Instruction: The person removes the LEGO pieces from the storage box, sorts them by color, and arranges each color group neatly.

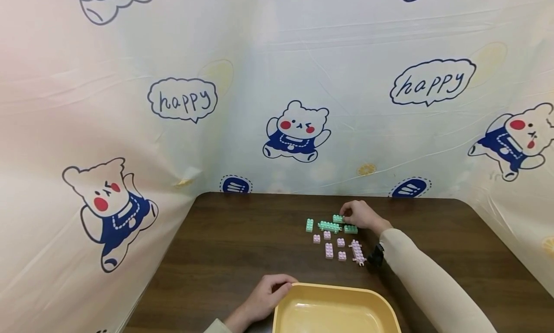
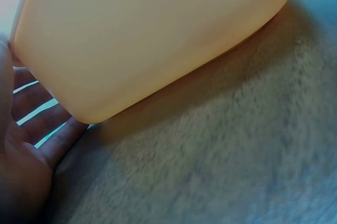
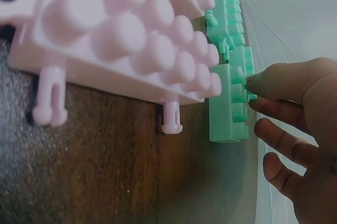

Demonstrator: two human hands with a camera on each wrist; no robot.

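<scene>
My left hand [image 1: 266, 297] grips the far left corner of a yellow plastic tray [image 1: 331, 288]; in the left wrist view its fingers [image 2: 39, 116] lie around the outer corner of the tray [image 2: 158, 34]. Farther back on the table, my right hand [image 1: 361, 215] pinches the right end of a mint-green building block [image 1: 337, 218] with thumb and index finger. Its other fingers are loosely bent in the right wrist view. A second green block [image 3: 224, 108] lies just under that hand. Left of it sit a green block with side pegs [image 1: 330, 226] and an upright-lying green block [image 1: 309, 225].
Several small pink blocks [image 1: 342, 256] and a longer pink one [image 1: 329, 250] lie in front of the green ones. A pink block with side pegs [image 1: 357, 252] is beside the right wrist. A printed curtain [image 1: 298, 179] closes off the table's back and sides.
</scene>
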